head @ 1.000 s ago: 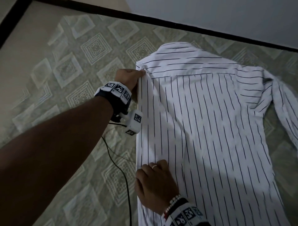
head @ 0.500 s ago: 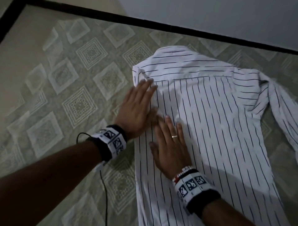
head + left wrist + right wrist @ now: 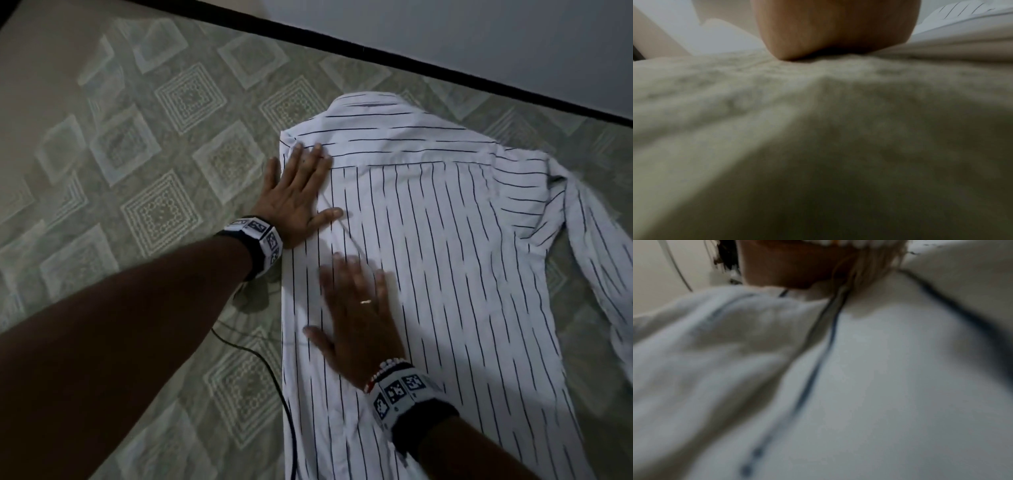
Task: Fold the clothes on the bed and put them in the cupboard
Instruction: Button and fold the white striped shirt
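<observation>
A white shirt with thin dark stripes (image 3: 445,240) lies back-up on the patterned bedspread (image 3: 154,171), its left side folded in to a straight edge. My left hand (image 3: 298,192) lies flat with spread fingers on the shirt's upper left corner, near the shoulder. My right hand (image 3: 356,308) presses flat on the cloth a little lower, by the folded edge; it is blurred. One sleeve (image 3: 599,267) trails off to the right. The left wrist view shows my palm (image 3: 834,29) down on the bedspread; the right wrist view shows only blurred striped shirt cloth (image 3: 859,386).
The bed's dark far edge (image 3: 411,65) runs diagonally across the top, with a pale wall (image 3: 479,31) behind it. A thin black cable (image 3: 274,380) trails over the bedspread left of the shirt. Bare bedspread stretches to the left.
A second ago both hands pinched the shirt's left edge. They have since let go and flattened on the cloth; the left hand slid up toward the shoulder and the right hand moved down.
</observation>
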